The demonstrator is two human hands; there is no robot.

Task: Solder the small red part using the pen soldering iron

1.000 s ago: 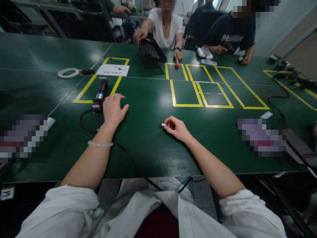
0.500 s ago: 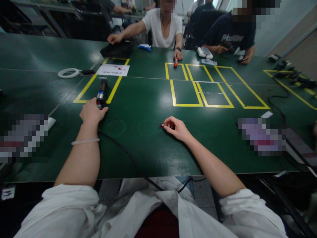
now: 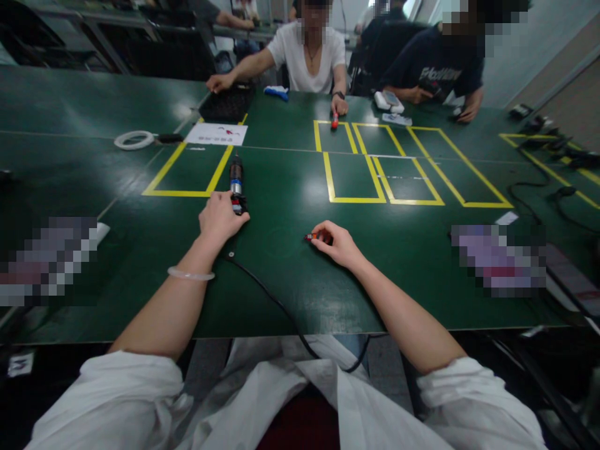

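My left hand [image 3: 222, 215] is closed around the rear of a corded power drill [image 3: 236, 178], dark with a silver-and-blue band. Its narrow tip points away from me, and part of its body is hidden by my fingers. A black cord [image 3: 267, 290] runs from beneath that hand over the table edge toward my lap. On the right, my right hand [image 3: 334, 240] rests low over the green table [image 3: 276, 275], thumb and fingers pinching a small red-and-orange piece [image 3: 309, 237]. Most of this piece is covered, so its kind cannot be made out.
Yellow tape frames [image 3: 356, 199] mark the table, one with a white printed sheet [image 3: 218, 134] at its far end. Left of it lies a white cable coil [image 3: 134, 139]. Across from me, a person's hand [image 3: 339, 105] touches a red object [image 3: 334, 120]. Black cables [image 3: 557, 147] lie far right.
My left hand has carried the drill rightward out of the left tape frame, its cord shifting along. My right hand stays put with the small piece.
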